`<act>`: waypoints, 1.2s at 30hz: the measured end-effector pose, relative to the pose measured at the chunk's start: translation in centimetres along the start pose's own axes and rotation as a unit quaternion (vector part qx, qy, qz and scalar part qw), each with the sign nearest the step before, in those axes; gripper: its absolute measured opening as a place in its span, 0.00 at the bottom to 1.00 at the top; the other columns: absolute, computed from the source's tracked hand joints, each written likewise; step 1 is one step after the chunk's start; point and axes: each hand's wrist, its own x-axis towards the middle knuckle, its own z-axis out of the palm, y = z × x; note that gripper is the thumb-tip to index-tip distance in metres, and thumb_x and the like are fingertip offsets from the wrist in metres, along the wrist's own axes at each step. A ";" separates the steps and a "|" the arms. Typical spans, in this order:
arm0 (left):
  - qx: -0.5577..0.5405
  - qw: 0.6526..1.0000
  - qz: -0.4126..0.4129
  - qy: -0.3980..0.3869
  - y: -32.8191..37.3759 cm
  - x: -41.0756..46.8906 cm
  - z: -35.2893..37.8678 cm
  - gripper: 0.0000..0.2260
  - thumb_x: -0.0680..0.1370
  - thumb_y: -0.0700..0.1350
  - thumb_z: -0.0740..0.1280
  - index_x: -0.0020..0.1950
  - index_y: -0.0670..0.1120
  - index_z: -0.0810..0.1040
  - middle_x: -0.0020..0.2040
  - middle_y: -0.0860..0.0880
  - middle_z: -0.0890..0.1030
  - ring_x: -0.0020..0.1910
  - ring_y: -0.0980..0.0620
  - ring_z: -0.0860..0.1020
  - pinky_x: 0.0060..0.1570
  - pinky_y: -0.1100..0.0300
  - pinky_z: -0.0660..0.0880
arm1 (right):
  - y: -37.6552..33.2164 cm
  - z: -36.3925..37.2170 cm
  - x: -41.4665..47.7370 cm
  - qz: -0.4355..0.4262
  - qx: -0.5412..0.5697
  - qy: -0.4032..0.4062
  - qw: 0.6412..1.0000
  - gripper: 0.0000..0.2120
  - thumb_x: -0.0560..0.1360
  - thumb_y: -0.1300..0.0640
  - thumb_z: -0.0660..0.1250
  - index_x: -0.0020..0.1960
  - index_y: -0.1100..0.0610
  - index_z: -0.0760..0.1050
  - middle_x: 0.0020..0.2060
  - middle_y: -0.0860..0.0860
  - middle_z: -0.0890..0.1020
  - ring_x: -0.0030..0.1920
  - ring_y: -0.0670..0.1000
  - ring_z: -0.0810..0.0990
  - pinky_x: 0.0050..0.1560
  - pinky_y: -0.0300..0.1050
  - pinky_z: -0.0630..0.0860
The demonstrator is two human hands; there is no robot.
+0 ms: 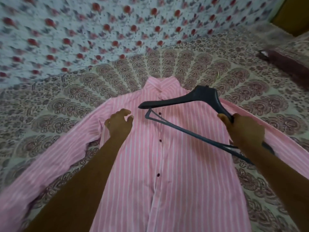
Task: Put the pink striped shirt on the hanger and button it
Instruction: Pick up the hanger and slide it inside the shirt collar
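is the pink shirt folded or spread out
Spread out: the pink striped shirt lies flat, front up, sleeves stretched out to both sides on the bedsheet.

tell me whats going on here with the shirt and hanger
A person is leaning over a pink striped shirt laid flat, front up, on a patterned bedspread. Their right hand grips one shoulder end of a dark hanger and holds it over the shirt's chest. The left hand is over the shirt's other side, fingers loosely curled, holding nothing. The hanger is not yet inside the shirt.
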 end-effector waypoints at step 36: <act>-0.382 0.919 -0.085 0.033 5.2 10.2 9.1 0.13 0.80 0.38 0.54 0.38 0.51 0.63 0.37 0.54 0.66 0.36 0.58 0.66 0.41 0.62 0.65 | 1.8 6.1 10.5 -0.041 0.015 -0.005 0.999 0.32 0.78 0.39 0.49 0.43 0.67 0.73 0.34 0.67 0.77 0.36 0.65 0.78 0.35 0.47 0.64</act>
